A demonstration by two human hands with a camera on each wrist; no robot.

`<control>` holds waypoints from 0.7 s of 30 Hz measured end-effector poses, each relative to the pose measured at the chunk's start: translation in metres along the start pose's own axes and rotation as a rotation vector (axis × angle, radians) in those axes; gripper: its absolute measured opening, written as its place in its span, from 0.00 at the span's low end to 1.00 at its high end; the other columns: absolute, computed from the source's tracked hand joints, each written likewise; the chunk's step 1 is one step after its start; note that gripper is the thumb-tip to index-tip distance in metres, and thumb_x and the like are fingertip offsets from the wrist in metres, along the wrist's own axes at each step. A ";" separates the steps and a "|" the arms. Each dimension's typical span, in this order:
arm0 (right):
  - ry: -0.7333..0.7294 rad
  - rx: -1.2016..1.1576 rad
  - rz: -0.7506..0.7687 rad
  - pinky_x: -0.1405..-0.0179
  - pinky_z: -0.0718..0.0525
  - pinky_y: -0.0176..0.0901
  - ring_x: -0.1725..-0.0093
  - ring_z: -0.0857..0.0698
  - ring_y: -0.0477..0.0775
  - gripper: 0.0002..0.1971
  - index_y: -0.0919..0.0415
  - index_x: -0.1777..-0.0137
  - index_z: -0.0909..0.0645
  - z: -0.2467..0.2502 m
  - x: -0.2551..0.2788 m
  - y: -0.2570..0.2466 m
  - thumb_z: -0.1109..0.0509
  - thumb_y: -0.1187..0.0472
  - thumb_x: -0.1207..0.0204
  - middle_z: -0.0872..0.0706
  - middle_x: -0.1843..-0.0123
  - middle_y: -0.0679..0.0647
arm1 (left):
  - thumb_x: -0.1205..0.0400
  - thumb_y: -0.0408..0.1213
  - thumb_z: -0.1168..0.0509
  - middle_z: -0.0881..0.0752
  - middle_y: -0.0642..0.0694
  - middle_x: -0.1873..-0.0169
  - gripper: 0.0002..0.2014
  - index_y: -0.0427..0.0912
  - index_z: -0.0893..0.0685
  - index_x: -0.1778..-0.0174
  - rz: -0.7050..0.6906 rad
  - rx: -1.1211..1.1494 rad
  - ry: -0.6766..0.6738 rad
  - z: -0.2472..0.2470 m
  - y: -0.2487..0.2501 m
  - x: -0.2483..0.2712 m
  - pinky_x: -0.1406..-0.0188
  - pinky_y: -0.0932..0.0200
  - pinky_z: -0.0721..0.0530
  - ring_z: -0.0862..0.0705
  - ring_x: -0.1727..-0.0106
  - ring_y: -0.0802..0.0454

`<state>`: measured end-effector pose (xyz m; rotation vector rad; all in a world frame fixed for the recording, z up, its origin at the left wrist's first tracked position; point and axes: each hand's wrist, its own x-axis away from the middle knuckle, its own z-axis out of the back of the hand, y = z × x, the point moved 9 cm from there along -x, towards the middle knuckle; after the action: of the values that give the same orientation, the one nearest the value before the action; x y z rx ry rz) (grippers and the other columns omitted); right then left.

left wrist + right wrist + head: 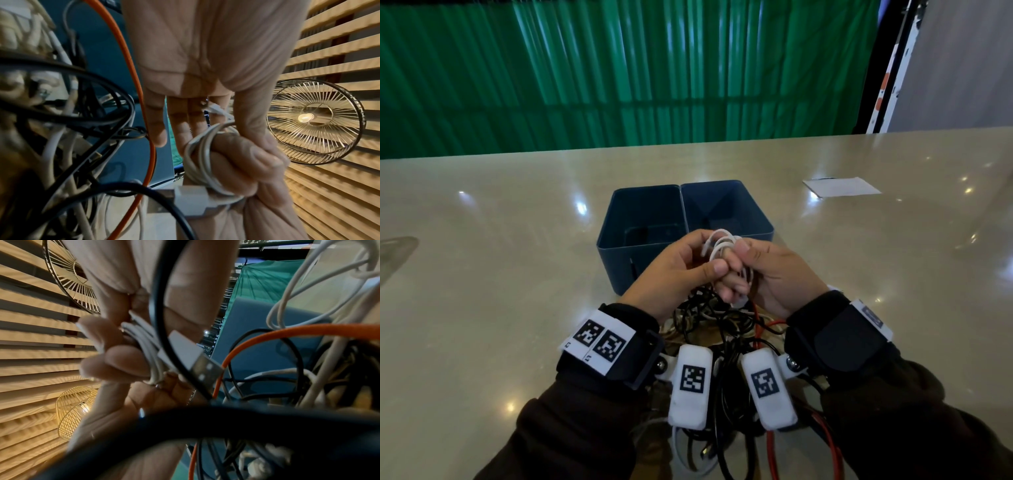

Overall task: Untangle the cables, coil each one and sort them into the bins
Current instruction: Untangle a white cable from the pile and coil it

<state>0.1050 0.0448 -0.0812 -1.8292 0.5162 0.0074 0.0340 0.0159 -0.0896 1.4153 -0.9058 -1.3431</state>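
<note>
In the head view both hands meet over the near edge of two blue bins. A white cable [722, 245] is wound in small loops round the curled fingers of my right hand [736, 267]. My left hand [710, 255] pinches the same loops with its thumb laid across them. The left wrist view shows the white coil [197, 155] and its USB plug [185, 201] below my left hand [205, 123]. My right hand [123, 345] grips the coil [148, 353] in the right wrist view, the plug [195, 360] sticking out.
The left bin [619, 219] and right bin [756, 209] stand side by side just beyond my hands. A tangle of black, white and orange cables [726, 329] lies between my wrists. A sheet of paper [840, 186] lies at the far right of the table.
</note>
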 end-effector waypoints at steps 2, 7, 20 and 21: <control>0.010 0.037 0.005 0.71 0.20 0.37 0.72 0.20 0.54 0.17 0.62 0.67 0.25 0.002 -0.001 0.000 0.47 0.56 0.20 0.26 0.78 0.53 | 0.28 0.42 0.28 0.12 0.50 0.59 0.16 0.44 0.18 0.45 -0.027 -0.028 0.041 0.003 0.005 0.001 0.53 0.61 0.18 0.14 0.58 0.57; 0.122 0.257 0.048 0.67 0.19 0.39 0.71 0.18 0.51 0.15 0.68 0.60 0.25 0.015 0.001 -0.006 0.43 0.56 0.18 0.25 0.76 0.54 | 0.27 0.43 0.29 0.16 0.43 0.63 0.07 0.45 0.17 0.58 -0.063 -0.142 0.123 0.011 0.016 0.004 0.55 0.51 0.18 0.18 0.60 0.49; 0.225 0.679 0.070 0.68 0.24 0.29 0.70 0.22 0.38 0.13 0.64 0.58 0.23 0.022 0.001 -0.014 0.45 0.65 0.15 0.19 0.68 0.46 | 0.25 0.50 0.32 0.15 0.50 0.49 0.23 0.52 0.26 0.34 -0.063 -0.164 0.105 0.007 0.026 0.005 0.51 0.60 0.16 0.15 0.48 0.55; 0.215 0.698 0.091 0.66 0.23 0.30 0.68 0.21 0.38 0.12 0.62 0.57 0.22 0.019 0.001 -0.015 0.45 0.64 0.15 0.18 0.66 0.47 | 0.25 0.49 0.30 0.15 0.52 0.48 0.23 0.52 0.25 0.34 -0.047 -0.205 0.068 0.002 0.025 0.005 0.49 0.61 0.16 0.15 0.47 0.56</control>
<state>0.1160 0.0654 -0.0737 -1.1267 0.6536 -0.2781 0.0347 0.0040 -0.0668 1.3220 -0.6744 -1.3727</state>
